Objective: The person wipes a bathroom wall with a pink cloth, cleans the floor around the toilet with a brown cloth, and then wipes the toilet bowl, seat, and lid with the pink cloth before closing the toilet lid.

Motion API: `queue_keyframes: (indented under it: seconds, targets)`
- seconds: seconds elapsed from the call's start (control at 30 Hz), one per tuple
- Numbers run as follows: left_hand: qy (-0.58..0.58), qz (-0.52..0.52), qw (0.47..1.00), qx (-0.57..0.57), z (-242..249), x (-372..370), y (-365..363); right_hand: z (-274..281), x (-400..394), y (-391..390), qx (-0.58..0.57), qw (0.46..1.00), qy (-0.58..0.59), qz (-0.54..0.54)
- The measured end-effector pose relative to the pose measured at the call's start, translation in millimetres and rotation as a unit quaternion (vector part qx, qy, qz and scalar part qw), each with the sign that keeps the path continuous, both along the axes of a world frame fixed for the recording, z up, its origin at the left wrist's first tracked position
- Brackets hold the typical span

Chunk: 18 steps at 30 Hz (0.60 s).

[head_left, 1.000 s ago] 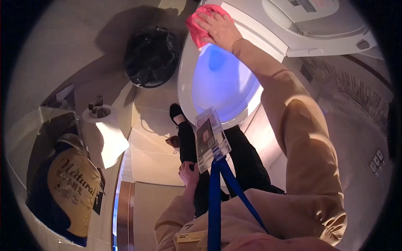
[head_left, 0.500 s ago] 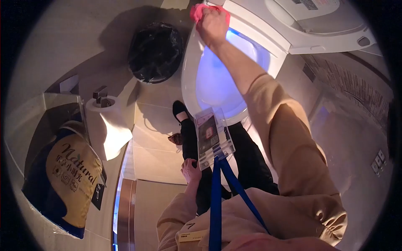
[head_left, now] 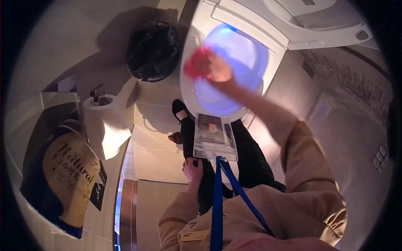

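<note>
My right hand, blurred by motion, grips a pinkish-red cloth at the left rim of the white toilet. The bowl is lit blue-violet inside, and its seat and lid are raised at the upper right. Low beside my black-trousered leg, my left hand rests with its fingers curled. A small dark bit shows between thumb and fingers; I cannot make out what it is.
A bin lined with a black bag stands left of the toilet. A toilet roll hangs on a holder at the left, near a blue-and-gold "Natural" pack in a clear box. A badge dangles from my blue lanyard.
My right hand has moved the cloth from the toilet's far left corner down toward me along the left rim. The badge has swung slightly. My left hand stays by my leg.
</note>
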State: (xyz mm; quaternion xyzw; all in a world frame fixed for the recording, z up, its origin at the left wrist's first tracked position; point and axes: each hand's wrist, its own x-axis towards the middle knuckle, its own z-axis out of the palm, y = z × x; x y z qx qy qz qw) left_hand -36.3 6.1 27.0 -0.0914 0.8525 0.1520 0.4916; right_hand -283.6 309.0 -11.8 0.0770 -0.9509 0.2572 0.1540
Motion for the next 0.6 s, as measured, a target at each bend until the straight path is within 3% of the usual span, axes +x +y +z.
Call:
queue_keyframes:
  seconds: [0.03,0.07,0.1,0.17,0.23,0.33,0.37,0.4,0.43,0.5,0.53,0.6]
  targets:
    - [-0.002,0.001,1.000,-0.002,-3.6,5.1,-1.9,-5.5,-27.2,31.6,0.063,0.961,-0.262,-0.055]
    - [0.026,-0.012,1.000,-0.005,-8.4,12.1,-5.1,-3.4,-58.4,58.4,0.083,0.995,-0.046,0.000]
    - [0.054,-0.026,0.998,-0.009,-11.4,17.0,-6.3,-26.9,-78.3,90.6,0.307,0.949,-0.067,0.021]
    - [0.066,-0.007,0.998,0.002,-20.0,26.8,-19.1,-27.9,-94.6,110.5,0.305,0.949,-0.028,0.075]
    - [0.087,-0.046,0.995,0.015,-38.7,65.6,-39.3,-12.0,-86.0,108.8,0.403,0.907,-0.044,0.112]
    - [0.063,0.006,0.998,0.014,8.7,-3.6,-0.6,-5.0,-61.9,115.9,0.417,0.894,-0.127,0.100]
    - [0.028,0.033,0.999,0.012,13.5,-11.5,5.2,-1.9,-55.7,120.0,0.420,0.888,-0.169,0.080]
    - [0.066,0.101,0.992,0.030,-4.4,7.8,-3.2,5.6,-50.1,120.1,0.408,0.888,-0.205,0.065]
    - [0.067,0.101,0.992,0.030,-17.1,28.4,-15.5,12.1,-42.2,124.1,0.408,0.888,-0.204,0.064]
    - [0.062,0.008,0.998,0.001,-0.8,9.1,-4.8,26.9,-22.0,140.6,0.363,0.898,-0.248,0.020]
    - [0.064,0.032,0.997,0.013,-0.1,6.7,-4.2,35.0,-16.0,149.7,0.366,0.896,-0.249,0.020]
    - [0.046,0.031,0.998,0.010,1.3,0.5,-1.0,56.1,-15.9,164.3,0.421,0.826,-0.374,0.008]
